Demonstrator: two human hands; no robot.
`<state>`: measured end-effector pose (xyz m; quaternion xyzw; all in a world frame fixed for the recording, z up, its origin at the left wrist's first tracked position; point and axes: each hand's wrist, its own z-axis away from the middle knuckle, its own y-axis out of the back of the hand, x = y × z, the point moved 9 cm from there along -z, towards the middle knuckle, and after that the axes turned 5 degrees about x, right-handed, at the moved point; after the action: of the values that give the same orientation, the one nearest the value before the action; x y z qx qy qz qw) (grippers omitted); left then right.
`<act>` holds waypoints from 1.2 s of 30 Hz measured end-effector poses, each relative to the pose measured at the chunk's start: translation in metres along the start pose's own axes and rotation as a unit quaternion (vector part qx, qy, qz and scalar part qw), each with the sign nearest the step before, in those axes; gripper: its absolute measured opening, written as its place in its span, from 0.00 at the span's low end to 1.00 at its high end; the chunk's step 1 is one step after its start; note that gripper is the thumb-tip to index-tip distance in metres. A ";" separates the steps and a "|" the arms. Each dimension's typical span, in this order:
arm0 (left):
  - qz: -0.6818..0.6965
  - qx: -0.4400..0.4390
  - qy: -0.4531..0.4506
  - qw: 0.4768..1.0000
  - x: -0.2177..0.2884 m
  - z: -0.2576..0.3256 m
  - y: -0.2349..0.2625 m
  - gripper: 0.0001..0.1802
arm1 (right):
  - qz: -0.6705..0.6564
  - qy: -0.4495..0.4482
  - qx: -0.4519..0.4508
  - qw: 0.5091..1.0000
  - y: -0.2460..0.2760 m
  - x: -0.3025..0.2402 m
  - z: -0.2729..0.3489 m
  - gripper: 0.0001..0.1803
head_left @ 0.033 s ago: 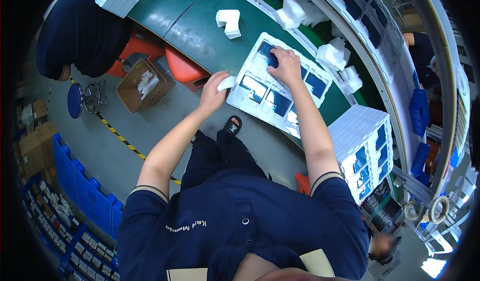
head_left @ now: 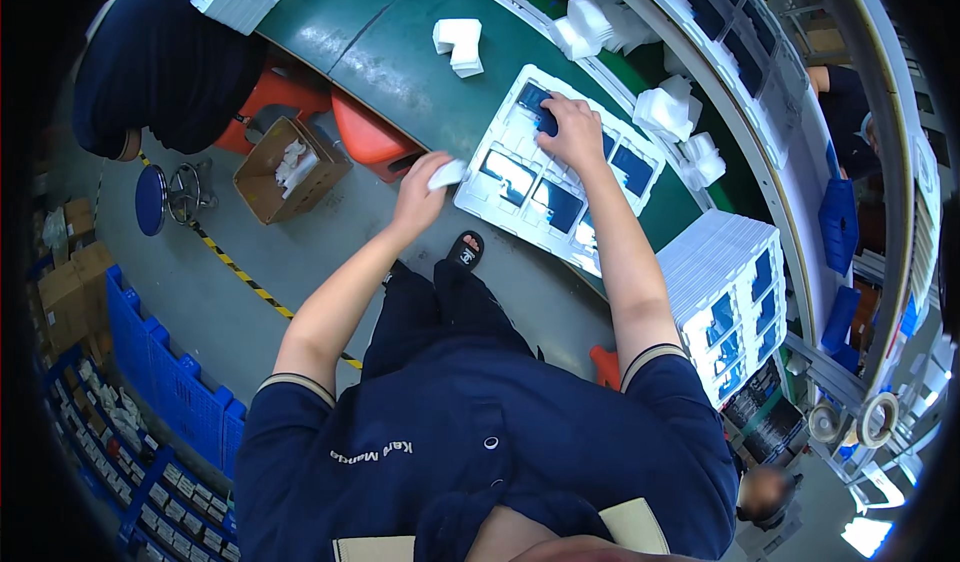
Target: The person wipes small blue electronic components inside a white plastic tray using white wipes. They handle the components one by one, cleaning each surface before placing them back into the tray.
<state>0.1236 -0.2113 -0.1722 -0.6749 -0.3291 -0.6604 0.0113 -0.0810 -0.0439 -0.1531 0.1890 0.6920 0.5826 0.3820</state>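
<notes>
Beside a green table (head_left: 400, 87), left fingers (head_left: 428, 165) gripping white padding (head_left: 449, 174) edged back; hold of right fingers (head_left: 563, 108) unclear.

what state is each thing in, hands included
Left hand, closed on a white piece
Right hand, on a dark panel
White tray, on the green table, holding more panels
Tray stack, piled high
Loose white pads, lying on the table
Cardboard box, open, white material inside
</notes>
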 end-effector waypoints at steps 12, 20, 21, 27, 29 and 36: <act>0.111 0.002 0.499 0.860 -0.123 0.218 0.062 0.24 | -0.050 0.054 0.119 0.990 0.012 -0.055 0.012 0.18; 0.600 0.122 0.608 0.505 -0.130 0.300 0.058 0.18 | -0.388 0.079 -0.093 0.914 -0.155 -0.241 0.055 0.14; 0.578 0.140 0.614 0.519 -0.130 0.298 0.069 0.15 | -0.433 -0.009 -0.182 0.883 -0.207 -0.243 0.060 0.16; 0.706 0.143 0.540 0.435 -0.156 0.317 0.104 0.08 | -0.430 -0.678 -0.200 0.562 -0.422 -0.132 0.151 0.17; 0.705 0.138 0.516 0.466 -0.170 0.321 0.123 0.08 | -0.428 -0.626 -0.210 0.617 -0.443 -0.124 0.131 0.20; 0.750 0.181 0.526 0.358 -0.202 0.334 0.186 0.07 | -0.609 -0.618 -0.059 0.493 -0.494 -0.148 0.021 0.61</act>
<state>0.5223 -0.2932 -0.3186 -0.1386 0.2746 -0.5232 0.7948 0.1200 -0.2577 -0.5775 0.0088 0.1858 -0.0212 0.9823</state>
